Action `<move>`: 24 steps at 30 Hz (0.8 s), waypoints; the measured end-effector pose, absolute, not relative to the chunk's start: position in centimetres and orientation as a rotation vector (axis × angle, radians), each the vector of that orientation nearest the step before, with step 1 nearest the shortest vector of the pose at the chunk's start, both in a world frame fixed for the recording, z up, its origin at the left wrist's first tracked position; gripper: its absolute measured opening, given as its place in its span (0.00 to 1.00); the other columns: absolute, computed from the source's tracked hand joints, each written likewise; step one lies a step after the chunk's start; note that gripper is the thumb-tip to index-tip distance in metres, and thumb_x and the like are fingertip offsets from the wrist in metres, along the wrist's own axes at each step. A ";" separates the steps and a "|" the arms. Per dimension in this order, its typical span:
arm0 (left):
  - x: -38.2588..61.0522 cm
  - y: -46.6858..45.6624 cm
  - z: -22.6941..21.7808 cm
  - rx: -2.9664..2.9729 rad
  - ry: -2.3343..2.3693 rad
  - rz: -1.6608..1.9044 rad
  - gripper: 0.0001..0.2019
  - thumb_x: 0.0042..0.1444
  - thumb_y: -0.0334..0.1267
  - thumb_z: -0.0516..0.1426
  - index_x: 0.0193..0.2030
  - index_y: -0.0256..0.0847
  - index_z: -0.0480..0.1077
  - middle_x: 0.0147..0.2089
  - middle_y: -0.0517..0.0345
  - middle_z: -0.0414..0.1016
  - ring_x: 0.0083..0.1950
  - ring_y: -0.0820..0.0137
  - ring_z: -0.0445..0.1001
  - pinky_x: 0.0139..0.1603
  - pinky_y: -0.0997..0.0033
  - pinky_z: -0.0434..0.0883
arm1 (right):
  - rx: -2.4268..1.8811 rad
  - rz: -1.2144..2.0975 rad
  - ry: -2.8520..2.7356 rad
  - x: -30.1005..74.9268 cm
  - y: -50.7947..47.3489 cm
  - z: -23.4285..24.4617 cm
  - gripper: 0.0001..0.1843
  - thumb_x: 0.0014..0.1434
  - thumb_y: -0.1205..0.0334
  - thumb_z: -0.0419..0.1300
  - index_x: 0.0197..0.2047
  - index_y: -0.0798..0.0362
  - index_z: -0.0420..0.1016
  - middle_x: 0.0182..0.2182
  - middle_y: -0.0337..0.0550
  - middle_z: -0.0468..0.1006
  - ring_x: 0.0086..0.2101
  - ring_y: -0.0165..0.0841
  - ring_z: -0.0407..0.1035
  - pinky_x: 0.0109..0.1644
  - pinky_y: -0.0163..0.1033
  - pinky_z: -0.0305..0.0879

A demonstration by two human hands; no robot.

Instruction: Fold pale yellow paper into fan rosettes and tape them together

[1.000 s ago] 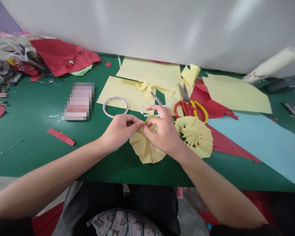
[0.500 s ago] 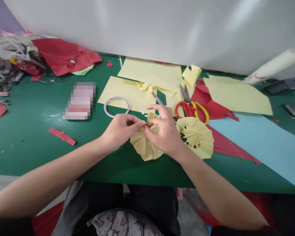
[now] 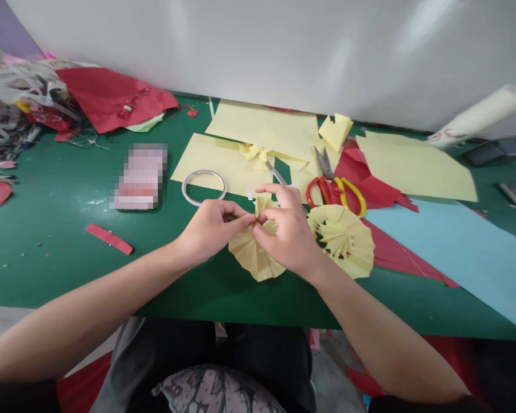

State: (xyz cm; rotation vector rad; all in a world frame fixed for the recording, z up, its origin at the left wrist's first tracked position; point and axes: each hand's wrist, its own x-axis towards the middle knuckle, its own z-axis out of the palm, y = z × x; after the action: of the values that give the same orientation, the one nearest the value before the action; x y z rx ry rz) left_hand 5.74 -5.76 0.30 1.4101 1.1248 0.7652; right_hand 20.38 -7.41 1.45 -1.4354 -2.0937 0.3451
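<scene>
A pleated yellow paper rosette (image 3: 257, 257) is held between my two hands, just above the green table. My left hand (image 3: 212, 232) pinches its upper left edge with thumb and forefinger. From the right, my right hand (image 3: 287, 229) grips the same edge, thumb and forefinger bent together, the other fingers raised. The fingertips of both hands meet there and cover part of the folds. To the right lies a second yellow paper rosette (image 3: 356, 252) with cut-out slots. Scissors (image 3: 325, 172) with red and yellow handles rest just behind it.
A roll of tape (image 3: 184, 192) and a blurred-out phone-like object (image 3: 138, 176) lie to the left, near a red paper strip (image 3: 109, 238). Yellow sheets (image 3: 258, 123) spread at the back. Blue paper (image 3: 460, 246) covers the right side. A cluttered heap (image 3: 8, 109) fills the far left.
Both hands stay in nearly the same place, still pinching the rosette's edge. The rosette has shifted very slightly.
</scene>
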 end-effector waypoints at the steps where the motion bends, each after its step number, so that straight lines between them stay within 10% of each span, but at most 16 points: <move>1: 5.7 -5.8 0.3 1.419 1.128 0.763 0.10 0.48 0.41 0.57 0.25 0.37 0.72 0.25 0.58 0.71 0.27 0.75 0.66 0.28 0.74 0.61 | -1.432 0.348 -2.094 20.4 -7.4 1.5 0.13 0.47 0.69 0.54 0.14 0.53 0.62 0.47 0.47 0.67 0.51 0.43 0.57 0.56 0.55 0.55; 24: 5.6 -5.5 0.9 1.201 1.011 0.802 0.09 0.47 0.39 0.58 0.22 0.36 0.70 0.22 0.62 0.67 0.26 0.79 0.62 0.27 0.77 0.59 | -1.351 0.363 -2.108 20.8 -7.5 1.7 0.11 0.50 0.68 0.54 0.18 0.52 0.65 0.48 0.45 0.67 0.51 0.41 0.56 0.57 0.53 0.54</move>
State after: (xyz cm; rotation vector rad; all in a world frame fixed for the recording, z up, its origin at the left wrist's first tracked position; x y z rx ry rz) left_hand 5.64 -5.52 0.94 1.2010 1.0106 0.8020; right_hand 20.81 -7.46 1.71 -1.3512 -2.1078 0.3630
